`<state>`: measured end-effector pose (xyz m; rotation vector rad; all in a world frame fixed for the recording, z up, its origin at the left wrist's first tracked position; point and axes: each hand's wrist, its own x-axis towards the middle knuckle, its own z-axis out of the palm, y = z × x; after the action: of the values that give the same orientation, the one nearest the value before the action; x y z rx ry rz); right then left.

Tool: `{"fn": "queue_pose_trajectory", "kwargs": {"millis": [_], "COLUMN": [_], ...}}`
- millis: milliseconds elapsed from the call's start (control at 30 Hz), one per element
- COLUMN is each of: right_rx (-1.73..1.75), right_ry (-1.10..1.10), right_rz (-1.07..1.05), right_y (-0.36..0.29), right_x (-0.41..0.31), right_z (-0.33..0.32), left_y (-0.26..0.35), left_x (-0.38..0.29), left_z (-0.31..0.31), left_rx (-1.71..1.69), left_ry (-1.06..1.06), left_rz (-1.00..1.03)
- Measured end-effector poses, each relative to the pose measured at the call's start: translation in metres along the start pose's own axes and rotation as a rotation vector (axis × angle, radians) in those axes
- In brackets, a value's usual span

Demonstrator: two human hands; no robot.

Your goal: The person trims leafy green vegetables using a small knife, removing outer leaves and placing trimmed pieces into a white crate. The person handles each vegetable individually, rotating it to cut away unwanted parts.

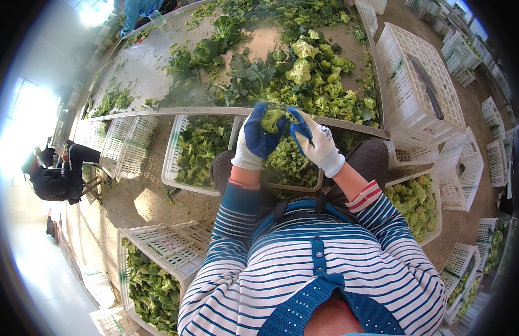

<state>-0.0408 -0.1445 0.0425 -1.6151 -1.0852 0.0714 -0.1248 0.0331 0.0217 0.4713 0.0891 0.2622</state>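
My left hand (256,136), in a white knit glove with a blue coated palm, is shut on a pale green broccoli floret (271,121). My right hand (316,140), gloved alike, has its curled fingers close to the floret's right side; whether it grips a small tool or a scrap is too small to tell. Both hands are at the near rim of a metal-edged table (179,111). Below them, between my knees, a crate (295,187) holds small broccoli pieces (291,161). Just beyond the hands lies a heap of cut broccoli (326,90).
A knife (427,88) lies on an upturned white plastic crate (402,46) at right. Filled crates stand left (169,168), right (437,210) and behind left (188,269). Broccoli leaves (251,71) litter the table. One person (53,176) sits at left; another's blue sleeve (135,14) shows far left.
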Motion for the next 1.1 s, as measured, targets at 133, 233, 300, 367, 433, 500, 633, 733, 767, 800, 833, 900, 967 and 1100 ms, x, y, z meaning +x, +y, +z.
{"fn": "queue_pose_trajectory", "kwargs": {"millis": [133,233,300,367,433,500,633,733,767,800,833,900,967,1100], "right_rx": [-0.079,-0.133,-0.168,-0.21,-0.3,-0.377,-0.552,-0.608,-0.616,-0.567,-0.335,0.12,0.516,0.736], "right_ry": [-0.005,-0.001,0.001,-0.013,-0.04,-0.08,-0.159,-0.225,-0.249,-0.272,-0.233,-0.117,-0.165,-0.25], "right_rz": [-0.055,-0.074,-0.097,-0.121,-0.127,-0.119,-0.076,-0.042,-0.017,0.049,0.076,0.112,0.427,0.494], "right_y": [0.002,0.004,0.005,0.006,0.007,0.009,0.015,0.024,0.026,0.028,0.03,0.033,0.032,0.025], "right_x": [0.0,-0.002,-0.003,-0.003,-0.004,-0.006,-0.01,-0.008,-0.007,-0.008,-0.007,-0.004,-0.003,0.0], "right_z": [0.003,0.003,0.002,0.001,0.001,0.004,0.015,0.023,0.025,0.026,0.027,0.028,0.025,0.013], "left_y": [-0.006,-0.007,-0.006,-0.006,-0.007,-0.01,-0.02,-0.026,-0.027,-0.027,-0.027,-0.02,-0.008,0.017], "left_x": [-0.004,-0.004,-0.004,-0.003,-0.002,-0.001,0.001,0.004,0.003,0.002,0.0,-0.002,-0.007,-0.013], "left_z": [0.009,0.016,0.02,0.023,0.025,0.027,0.026,0.019,0.016,0.012,0.008,-0.001,-0.007,-0.006], "left_rx": [0.124,0.172,0.102,-0.118,-0.113,-0.02,0.174,0.317,0.307,0.302,0.297,0.662,0.882,0.811], "left_ry": [0.018,0.036,0.019,0.013,0.005,0.051,0.162,0.149,0.152,0.176,0.2,0.102,0.025,-0.067], "left_rz": [0.025,0.048,0.041,-0.029,-0.011,0.05,0.128,0.193,0.193,0.187,0.181,0.275,0.279,0.086]}}
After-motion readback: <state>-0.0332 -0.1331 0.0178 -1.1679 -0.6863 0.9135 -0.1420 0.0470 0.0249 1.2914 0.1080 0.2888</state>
